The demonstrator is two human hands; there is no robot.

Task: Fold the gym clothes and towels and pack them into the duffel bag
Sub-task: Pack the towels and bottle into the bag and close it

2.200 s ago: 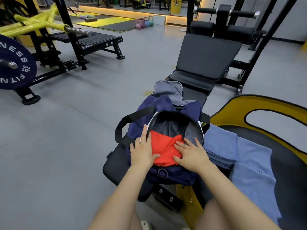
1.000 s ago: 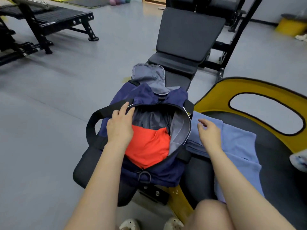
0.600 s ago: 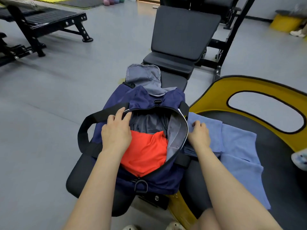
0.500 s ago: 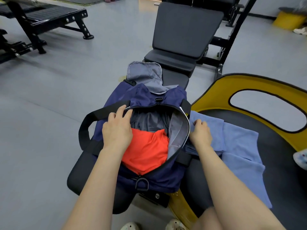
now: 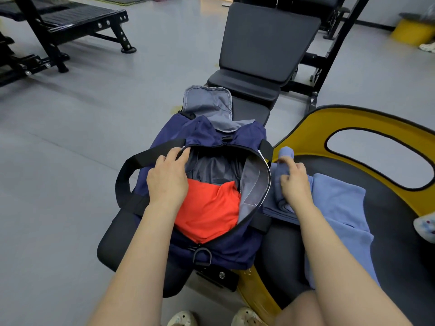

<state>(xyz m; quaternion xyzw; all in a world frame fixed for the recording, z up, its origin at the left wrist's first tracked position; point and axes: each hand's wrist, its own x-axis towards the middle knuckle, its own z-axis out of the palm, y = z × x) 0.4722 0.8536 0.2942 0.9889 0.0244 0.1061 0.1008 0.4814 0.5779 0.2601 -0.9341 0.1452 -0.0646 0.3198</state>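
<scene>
A navy duffel bag (image 5: 235, 245) lies open on a black padded bench, with a folded orange garment (image 5: 209, 210) inside against the grey lining. My left hand (image 5: 168, 178) rests on the bag's left rim, fingers on the zip edge beside the black strap. To the right of the bag lies a folded blue towel (image 5: 339, 203) on a black and yellow seat. My right hand (image 5: 294, 182) grips the near corner of the blue towel, which bunches up above my fingers.
The bench (image 5: 110, 245) carries the bag; its upright backrest (image 5: 268, 38) stands beyond. The yellow-rimmed seat (image 5: 353, 118) curves round the right side. A black gym frame (image 5: 70, 22) stands at the far left on the grey floor. My shoes (image 5: 183, 318) show at the bottom edge.
My right hand left the orange garment, moved right onto the blue towel, and now lifts a bunched corner of it. My left hand shifted up to the bag's left rim.
</scene>
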